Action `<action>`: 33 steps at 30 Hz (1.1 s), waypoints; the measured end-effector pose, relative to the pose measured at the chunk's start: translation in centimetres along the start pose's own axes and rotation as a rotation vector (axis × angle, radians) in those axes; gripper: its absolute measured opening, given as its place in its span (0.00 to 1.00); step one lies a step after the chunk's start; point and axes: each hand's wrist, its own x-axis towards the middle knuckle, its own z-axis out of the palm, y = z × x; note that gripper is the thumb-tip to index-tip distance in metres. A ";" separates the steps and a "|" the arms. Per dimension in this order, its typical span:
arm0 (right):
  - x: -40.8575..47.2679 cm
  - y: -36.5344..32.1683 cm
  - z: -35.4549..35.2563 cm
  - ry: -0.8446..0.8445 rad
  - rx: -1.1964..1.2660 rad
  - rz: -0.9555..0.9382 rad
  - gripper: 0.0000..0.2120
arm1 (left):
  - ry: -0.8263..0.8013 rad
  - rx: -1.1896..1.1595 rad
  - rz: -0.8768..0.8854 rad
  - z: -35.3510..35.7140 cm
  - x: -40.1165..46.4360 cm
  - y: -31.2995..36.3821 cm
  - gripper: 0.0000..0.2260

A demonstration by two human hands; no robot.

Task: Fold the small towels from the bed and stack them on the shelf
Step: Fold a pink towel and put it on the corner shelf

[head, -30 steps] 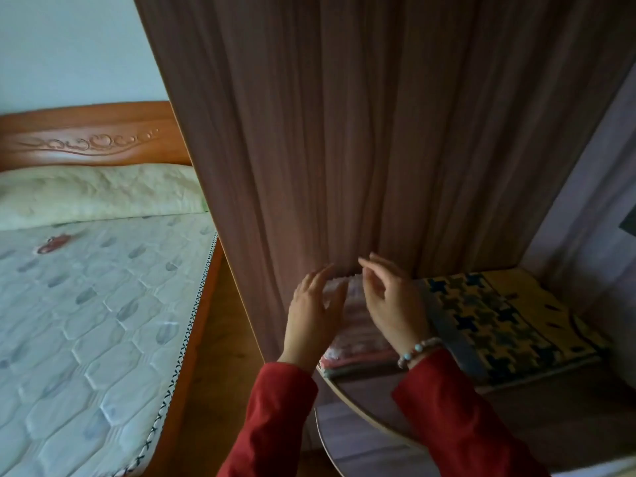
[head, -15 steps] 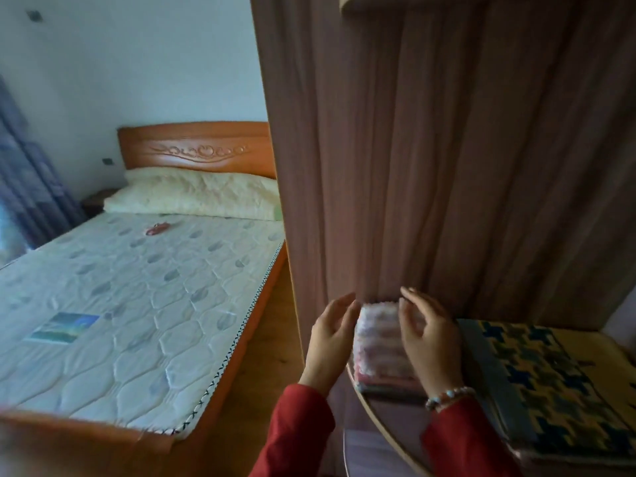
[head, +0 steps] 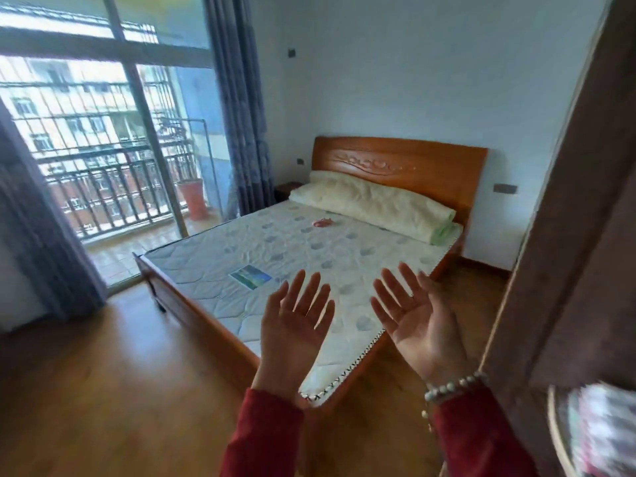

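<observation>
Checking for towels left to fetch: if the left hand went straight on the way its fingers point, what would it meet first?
Probably the bare mattress; the left hand is open, though depth is unclear.

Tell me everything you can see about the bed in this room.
The bed has an orange-brown wooden frame with a carved headboard standing against the pale wall. Its mattress is bare, white and quilted, with grey-blue ovals and a stitched edge. A long pale yellow-green pillow lies across the head end. A small red item and a blue-green label are on the mattress. No towels show on it, and neither hand touches it.
</observation>
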 end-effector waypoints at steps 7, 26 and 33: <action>8.3 14.8 10.2 -0.138 -0.032 0.245 0.14 | 0.127 -0.032 0.193 -9.6 2.6 14.7 0.17; 25.4 50.5 26.4 -0.392 -0.146 0.720 0.12 | 0.549 0.028 0.596 -33.8 5.1 39.9 0.19; 37.7 57.9 32.0 -0.412 -0.147 0.773 0.15 | 0.609 0.034 0.619 -36.9 16.4 48.8 0.17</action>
